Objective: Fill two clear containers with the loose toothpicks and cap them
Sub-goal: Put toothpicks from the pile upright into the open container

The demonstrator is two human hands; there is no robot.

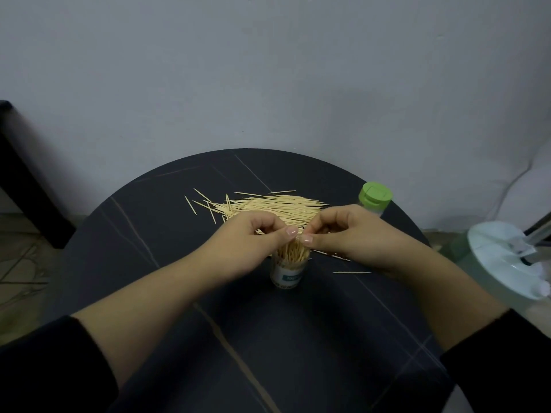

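While my hands meet at the centre of the frame, my left hand (pixel 256 234) and my right hand (pixel 343 231) each curl their fingers inward. The thumbs nearly touch, and both hands pinch the tops of the toothpick bundle (pixel 290 252). That bundle stands upright in the open clear container (pixel 287 274), which sits on the dark round counter (pixel 208 338) directly below my fingertips, its mouth open and a label with a teal band facing me.

Just above my hands in the frame, the pile of loose toothpicks (pixel 268 205) lies flat on the counter. Most of them run sideways, and a few strays fan out at its left end. A single toothpick (pixel 351 272) lies by itself to the lower right of the open container, close under my right wrist.

At the upper right rim of the counter, the second container (pixel 374 198) stands upright with its green cap on. My right hand hides most of its clear body, so I cannot tell what is inside.

A white round object (pixel 507 257) sits at the right edge of the frame, off the counter. My black sleeves fill the lower corners.
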